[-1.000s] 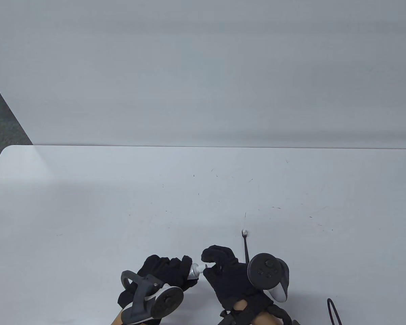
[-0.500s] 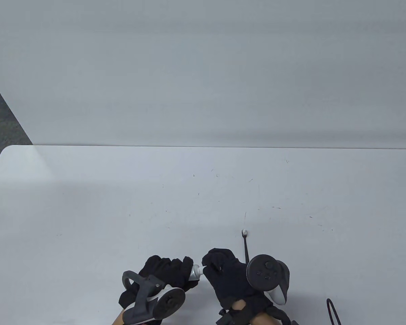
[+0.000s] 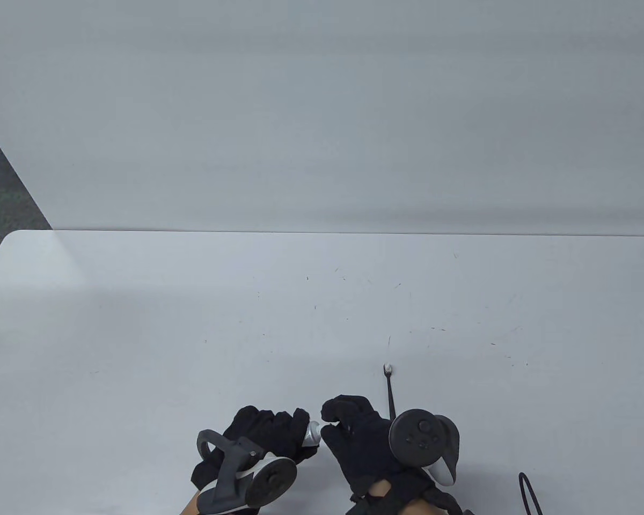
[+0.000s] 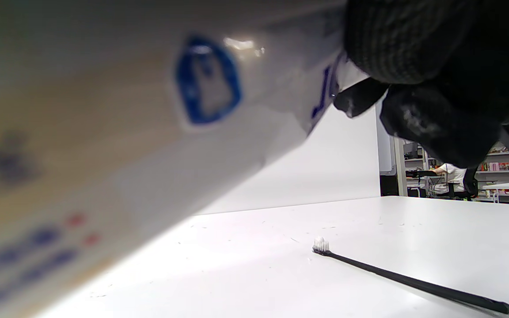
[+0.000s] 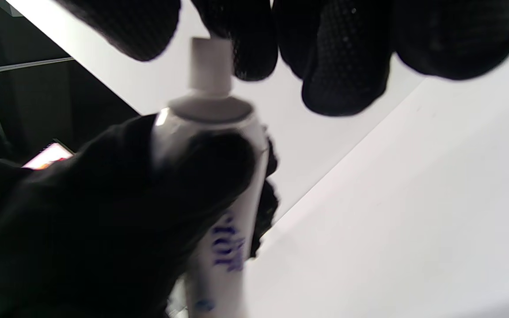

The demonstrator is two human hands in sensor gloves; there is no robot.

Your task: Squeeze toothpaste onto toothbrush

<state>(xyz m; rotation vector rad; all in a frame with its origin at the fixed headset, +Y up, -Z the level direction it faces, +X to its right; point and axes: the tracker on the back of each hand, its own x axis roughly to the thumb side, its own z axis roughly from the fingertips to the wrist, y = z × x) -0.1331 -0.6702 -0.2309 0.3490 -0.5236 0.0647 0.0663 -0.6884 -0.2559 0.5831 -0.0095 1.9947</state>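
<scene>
My left hand (image 3: pixel 287 432) grips a white toothpaste tube (image 3: pixel 311 433) near the table's front edge, nozzle end pointing right. The tube fills the left wrist view (image 4: pixel 148 132) and stands upright in the right wrist view (image 5: pixel 223 212), with my left hand (image 5: pixel 104 212) wrapped around it. My right hand (image 3: pixel 335 421) meets the tube's tip, and its fingers (image 5: pixel 254 48) pinch the small white cap (image 5: pixel 210 66). A black toothbrush (image 3: pixel 390 394) with white bristles (image 3: pixel 387 368) lies on the table just beyond my right hand. It also shows in the left wrist view (image 4: pixel 413 282).
The white table (image 3: pixel 193 322) ends at a far edge against a white wall panel (image 3: pixel 322 134). A black cable loop (image 3: pixel 528 493) lies at the bottom right. Dark floor (image 3: pixel 0 204) shows past the table's left corner.
My right fingers have closed in over the tube's cap, so less of the cap shows. Both hands have shifted slightly toward the front edge. The toothbrush has not moved.
</scene>
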